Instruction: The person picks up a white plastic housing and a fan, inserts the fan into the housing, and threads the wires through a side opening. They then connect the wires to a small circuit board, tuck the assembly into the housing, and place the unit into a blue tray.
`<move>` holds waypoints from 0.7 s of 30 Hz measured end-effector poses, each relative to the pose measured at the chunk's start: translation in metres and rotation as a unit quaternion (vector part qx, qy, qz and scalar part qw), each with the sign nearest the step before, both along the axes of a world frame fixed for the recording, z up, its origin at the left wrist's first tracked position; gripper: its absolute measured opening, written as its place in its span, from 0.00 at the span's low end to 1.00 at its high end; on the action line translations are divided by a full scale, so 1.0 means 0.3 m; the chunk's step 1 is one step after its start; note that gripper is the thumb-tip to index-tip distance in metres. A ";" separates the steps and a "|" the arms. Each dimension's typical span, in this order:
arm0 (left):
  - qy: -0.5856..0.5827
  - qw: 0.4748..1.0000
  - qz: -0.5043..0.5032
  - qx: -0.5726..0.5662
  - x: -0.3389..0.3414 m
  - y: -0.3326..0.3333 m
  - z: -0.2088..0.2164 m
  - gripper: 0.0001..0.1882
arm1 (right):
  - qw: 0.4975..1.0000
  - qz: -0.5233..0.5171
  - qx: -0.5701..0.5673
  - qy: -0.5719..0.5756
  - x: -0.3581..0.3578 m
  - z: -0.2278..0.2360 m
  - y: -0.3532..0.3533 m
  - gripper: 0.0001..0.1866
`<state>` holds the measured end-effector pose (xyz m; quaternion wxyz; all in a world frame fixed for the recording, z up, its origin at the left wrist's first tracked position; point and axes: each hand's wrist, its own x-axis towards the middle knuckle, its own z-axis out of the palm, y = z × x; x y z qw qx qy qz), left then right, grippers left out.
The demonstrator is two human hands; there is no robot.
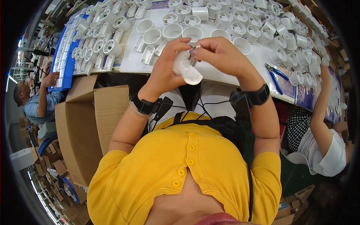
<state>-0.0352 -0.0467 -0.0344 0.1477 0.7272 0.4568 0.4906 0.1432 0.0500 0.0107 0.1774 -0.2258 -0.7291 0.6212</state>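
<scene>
My left hand [164, 71] is closed around a white plastic housing [184, 68], round at one end with a short stub pointing toward me. Thin dark wires show at its upper part. Thumb and fingers of my right hand [219, 56] are pinched together right at those wires; what lies between the fingertips is too small to make out. Both hands are raised over the table's near edge. Just beyond them stand white round cups [173, 32] with slatted bottoms, and white rectangular pieces [148, 54] lie beside my left hand.
Blue-handled pliers [276, 77] lie right on the table. Many white fan housings [253, 33] crowd the back and right; others with visible circuitry [111, 48] stand left, beside a blue tray [64, 62]. An open cardboard box [78, 123] sits left. Co-workers work at both sides.
</scene>
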 end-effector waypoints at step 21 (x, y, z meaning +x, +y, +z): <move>-0.101 0.990 0.013 -0.099 0.034 -0.029 0.043 0.39 | 0.952 -0.120 -0.035 0.278 -0.101 -0.068 -0.103 0.08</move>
